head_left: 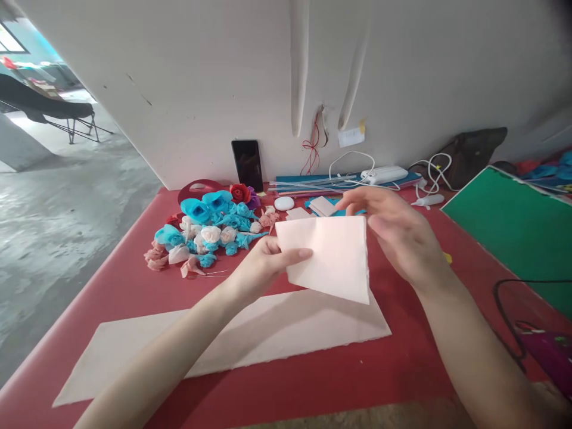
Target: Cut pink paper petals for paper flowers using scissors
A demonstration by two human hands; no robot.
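My left hand (267, 262) grips a square-cut sheet of pale pink paper (335, 256), thumb on top and fingers beneath it. At the sheet's upper right corner is my right hand (402, 238), its fingers loosely curved, apart and slightly blurred; whether it touches the edge I cannot tell. Below both hands a long strip of the same pale paper (286, 333) lies on the red table, partly covered by my left forearm. Small folded pink paper pieces (322, 206) lie behind the held sheet.
Blue, white, pink and red paper flowers (210, 229) are heaped at the left. A phone (248, 165) leans on the wall beside them. Along the back are a white round case (284, 204), a white power strip (384, 174) and cables. A green board (513, 232) occupies the right side.
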